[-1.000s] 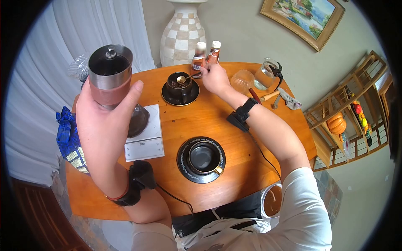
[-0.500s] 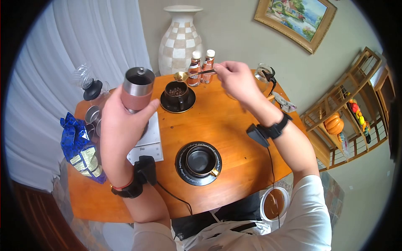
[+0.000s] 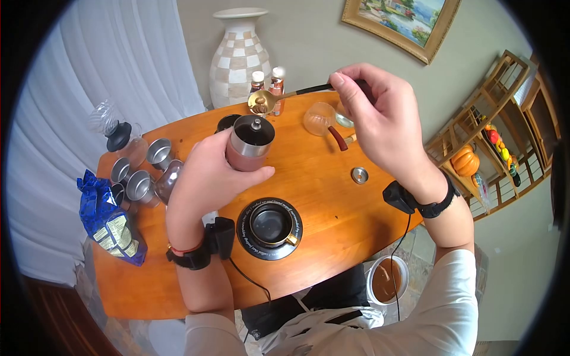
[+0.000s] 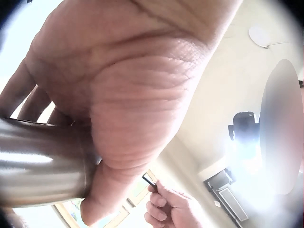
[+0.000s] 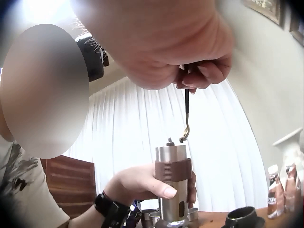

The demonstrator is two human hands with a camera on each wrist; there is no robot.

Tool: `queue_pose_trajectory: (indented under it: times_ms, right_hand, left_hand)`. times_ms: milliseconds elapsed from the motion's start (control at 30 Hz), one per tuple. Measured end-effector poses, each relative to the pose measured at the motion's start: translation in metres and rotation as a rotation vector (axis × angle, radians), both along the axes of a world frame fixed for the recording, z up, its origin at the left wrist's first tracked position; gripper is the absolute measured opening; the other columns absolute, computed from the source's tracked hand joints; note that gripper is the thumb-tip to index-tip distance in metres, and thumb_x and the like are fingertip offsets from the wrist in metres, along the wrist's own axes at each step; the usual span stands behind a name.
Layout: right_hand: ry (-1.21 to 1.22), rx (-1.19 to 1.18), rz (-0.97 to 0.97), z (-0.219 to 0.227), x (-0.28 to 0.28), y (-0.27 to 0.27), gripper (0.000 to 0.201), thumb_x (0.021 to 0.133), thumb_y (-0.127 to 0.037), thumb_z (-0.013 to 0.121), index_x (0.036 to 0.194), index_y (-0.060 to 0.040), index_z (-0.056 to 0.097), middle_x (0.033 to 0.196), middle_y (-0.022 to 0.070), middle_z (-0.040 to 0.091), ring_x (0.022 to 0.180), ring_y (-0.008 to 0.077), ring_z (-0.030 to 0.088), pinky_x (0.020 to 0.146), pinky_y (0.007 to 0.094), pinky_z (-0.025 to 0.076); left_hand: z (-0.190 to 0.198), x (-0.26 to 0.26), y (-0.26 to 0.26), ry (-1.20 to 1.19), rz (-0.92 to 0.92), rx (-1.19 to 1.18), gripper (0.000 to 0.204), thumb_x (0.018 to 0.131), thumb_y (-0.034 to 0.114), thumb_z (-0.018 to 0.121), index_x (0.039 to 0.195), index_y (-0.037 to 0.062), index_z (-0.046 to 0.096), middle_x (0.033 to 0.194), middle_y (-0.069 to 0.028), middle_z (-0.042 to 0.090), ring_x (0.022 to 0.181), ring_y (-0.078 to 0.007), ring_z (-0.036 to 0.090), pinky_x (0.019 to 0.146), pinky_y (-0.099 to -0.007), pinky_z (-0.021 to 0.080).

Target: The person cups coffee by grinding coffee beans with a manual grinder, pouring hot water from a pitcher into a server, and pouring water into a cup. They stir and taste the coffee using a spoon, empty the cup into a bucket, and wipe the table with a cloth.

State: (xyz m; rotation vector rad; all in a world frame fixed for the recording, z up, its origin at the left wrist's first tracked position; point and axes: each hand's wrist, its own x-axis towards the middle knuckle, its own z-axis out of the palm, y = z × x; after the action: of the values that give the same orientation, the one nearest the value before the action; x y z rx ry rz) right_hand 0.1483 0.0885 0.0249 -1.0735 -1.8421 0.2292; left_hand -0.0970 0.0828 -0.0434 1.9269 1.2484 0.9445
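My left hand (image 3: 205, 178) grips a manual coffee grinder (image 3: 250, 149), steel with a brown band. Its top is open, with a small post in the middle. Between thumb and fingers of my right hand (image 3: 386, 118) is the black handle of a gold spoon (image 3: 274, 101), which carries several coffee beans (image 3: 259, 108). In the right wrist view the spoon (image 5: 187, 116) hangs down, its bowl close over the rim of the grinder (image 5: 172, 166). A dark cup (image 3: 227, 122) stands behind the grinder, mostly hidden by it in the head view.
A black cup (image 3: 271, 224) sits on a lettered saucer (image 3: 249, 249) at the table's front. Several metal cups (image 3: 140, 187) and a blue bag (image 3: 107, 219) stand left. Two bottles (image 3: 277, 89), a glass (image 3: 319, 118) and a small metal ring (image 3: 360, 175) are further right.
My right hand has lifted the spoon out of the bean cup, up and to the right, with beans in it. My left hand has brought the grinder rightward, in front of that cup.
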Motion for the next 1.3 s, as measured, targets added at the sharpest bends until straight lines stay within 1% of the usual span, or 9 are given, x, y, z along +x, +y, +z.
queue_pose_trajectory:
  times_ms: [33,100,200,267,300,533,633,1200,1300]
  right_hand:
    - [0.0,0.0,0.0,-0.002,0.0,-0.002,0.02,0.1,-0.015,0.065,0.092,0.0037,0.069,0.065,0.007,0.062,0.052,0.0105,0.057,0.048,0.029,0.044]
    - [-0.098,0.371,0.067,-0.008,-0.001,-0.002,0.009,0.095,-0.007,0.069,0.093,0.0014,0.069,0.07,0.0119,0.065,0.057,0.0189,0.063,0.054,0.0319,0.049]
    - [-0.26,0.583,0.112,-0.004,-0.002,-0.012,0.005,0.094,0.007,0.064,0.098,0.0042,0.067,0.079,0.0078,0.067,0.062,0.0116,0.057,0.056,0.0245,0.046]
    - [-0.28,0.615,0.109,-0.001,-0.004,-0.016,0.007,0.09,0.004,0.069,0.097,0.0011,0.067,0.078,0.0084,0.067,0.061,0.0176,0.061,0.055,0.0281,0.048]
    - [-0.303,0.646,0.106,0.0,-0.005,-0.018,0.012,0.086,0.002,0.074,0.096,-0.0019,0.068,0.077,0.009,0.067,0.061,0.0236,0.064,0.053,0.0317,0.051]
    - [-0.389,0.866,0.158,-0.005,-0.006,-0.014,0.025,0.079,-0.001,0.08,0.101,0.0009,0.07,0.07,0.0054,0.059,0.055,0.0197,0.056,0.046,0.0305,0.042]
    - [-0.496,0.887,0.206,-0.003,-0.004,-0.019,0.027,0.078,0.011,0.076,0.103,0.0069,0.066,0.074,0.0101,0.064,0.054,0.02,0.055,0.048,0.0302,0.044]
    - [-0.464,1.022,0.214,-0.01,-0.007,-0.009,0.03,0.073,-0.002,0.081,0.1,0.0049,0.07,0.064,0.003,0.052,0.051,0.0153,0.048,0.043,0.0287,0.034]
    - [-0.5,0.915,0.223,-0.007,-0.005,-0.019,0.029,0.078,0.009,0.076,0.105,0.0062,0.066,0.074,0.0093,0.063,0.054,0.0196,0.055,0.049,0.0305,0.043]
  left_hand:
    - [0.0,0.002,-0.001,-0.014,0.0,0.029,0.045,0.075,0.021,0.088,0.11,0.0011,0.067,0.097,-0.0116,0.074,0.087,-0.0232,0.071,0.082,-0.0353,0.056]
    - [0.0,0.002,-0.001,-0.027,0.006,0.057,0.045,0.075,0.021,0.089,0.109,0.001,0.067,0.097,-0.0119,0.074,0.088,-0.0243,0.072,0.082,-0.0358,0.056]
    - [0.001,0.0,-0.001,-0.013,0.018,0.089,0.047,0.074,0.022,0.09,0.109,0.0002,0.067,0.098,-0.0123,0.074,0.088,-0.0236,0.072,0.082,-0.0353,0.056]
    - [0.001,-0.002,-0.001,-0.031,0.016,0.095,0.041,0.077,0.014,0.089,0.108,0.0005,0.066,0.097,-0.0031,0.07,0.089,-0.0113,0.064,0.082,-0.0305,0.053]
    - [0.001,-0.003,-0.001,-0.029,0.017,0.097,0.041,0.077,0.014,0.089,0.108,0.0005,0.066,0.097,-0.0031,0.07,0.089,-0.0113,0.064,0.082,-0.0305,0.053]
    - [0.001,-0.006,0.0,-0.124,0.006,0.156,0.043,0.076,0.016,0.088,0.109,0.0001,0.066,0.097,-0.0068,0.072,0.088,-0.0147,0.067,0.083,-0.0316,0.055]
    - [0.002,-0.007,-0.001,-0.164,0.022,0.178,0.043,0.074,0.018,0.089,0.106,-0.0003,0.067,0.095,-0.0099,0.074,0.086,-0.0176,0.071,0.082,-0.0327,0.056]
    - [0.0,-0.012,0.0,-0.165,0.04,0.192,0.043,0.074,0.019,0.089,0.107,-0.0005,0.067,0.096,-0.0107,0.074,0.088,-0.019,0.072,0.082,-0.0331,0.057]
    - [0.0,-0.012,0.001,-0.165,0.036,0.192,0.043,0.074,0.019,0.089,0.107,-0.0007,0.067,0.096,-0.0106,0.074,0.088,-0.0189,0.072,0.082,-0.033,0.057]
